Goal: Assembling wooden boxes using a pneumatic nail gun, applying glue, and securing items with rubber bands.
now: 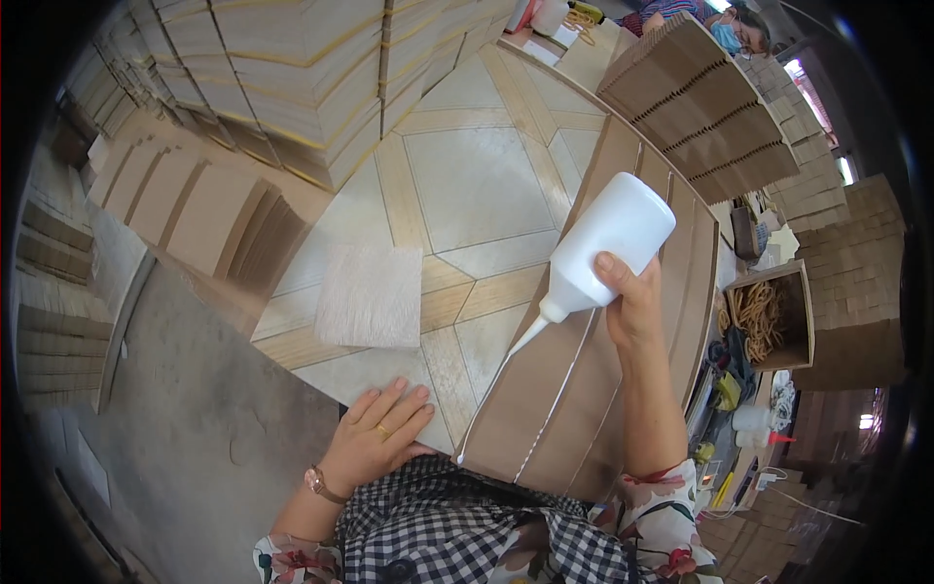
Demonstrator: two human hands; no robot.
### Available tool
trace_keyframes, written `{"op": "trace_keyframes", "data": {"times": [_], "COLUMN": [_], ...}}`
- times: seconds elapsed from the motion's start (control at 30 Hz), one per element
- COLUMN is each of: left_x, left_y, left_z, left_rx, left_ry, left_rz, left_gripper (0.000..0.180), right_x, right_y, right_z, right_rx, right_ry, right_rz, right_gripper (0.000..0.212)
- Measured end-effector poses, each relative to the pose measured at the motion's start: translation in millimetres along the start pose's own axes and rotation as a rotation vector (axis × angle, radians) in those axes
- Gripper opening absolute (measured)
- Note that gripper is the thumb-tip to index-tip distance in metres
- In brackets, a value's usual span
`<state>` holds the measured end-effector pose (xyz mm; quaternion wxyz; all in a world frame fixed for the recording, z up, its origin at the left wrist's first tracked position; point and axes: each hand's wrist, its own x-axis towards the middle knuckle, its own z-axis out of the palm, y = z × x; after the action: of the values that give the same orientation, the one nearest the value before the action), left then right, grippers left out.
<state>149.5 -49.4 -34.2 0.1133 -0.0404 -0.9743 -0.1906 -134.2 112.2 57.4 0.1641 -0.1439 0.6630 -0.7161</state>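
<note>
A white squeeze glue bottle is tilted nozzle-down in my right hand, whose fingers wrap round its body. Its tip meets the left part of a brown cardboard sheet, where a thin line of white glue runs toward me. Another white line crosses the sheet to the right of it. My left hand lies flat at the table's near edge, fingers stretched, holding nothing. Just beyond that hand is a pale, fibrous square piece on the patterned tabletop.
Tall stacks of pale boards with yellow edges rise at the far left. Stacked brown cardboard pieces stand at left. Ridged cardboard stands at far right, with a person behind. A box of rubber bands sits at right.
</note>
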Motion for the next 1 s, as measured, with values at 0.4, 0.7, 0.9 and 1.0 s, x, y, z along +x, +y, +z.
{"op": "trace_keyframes", "data": {"times": [0.4,0.7,0.9,1.0], "left_x": [-1.3,-0.8,-3.4,-5.2], "left_y": [-1.1,0.4,0.1,0.2], "left_z": [-0.8,-2.1,-2.8,-1.0], "left_rx": [0.048,0.057,0.079,0.087], "left_ry": [-0.043,-0.028,-0.079,-0.065], "left_rz": [-0.007,-0.004,-0.005,-0.007], "left_gripper": [0.049,0.050,0.049,0.050], "right_x": [62.0,100.0,127.2,139.2], "right_y": [1.7,-0.9,1.1,0.4], "right_z": [-27.8,-47.1,-62.0,-67.4], "right_rx": [0.017,0.040,0.059,0.048], "right_ry": [0.023,0.038,0.078,0.087], "right_rz": [-0.054,-0.088,-0.136,-0.153], "right_gripper": [0.055,0.053,0.052,0.055]}}
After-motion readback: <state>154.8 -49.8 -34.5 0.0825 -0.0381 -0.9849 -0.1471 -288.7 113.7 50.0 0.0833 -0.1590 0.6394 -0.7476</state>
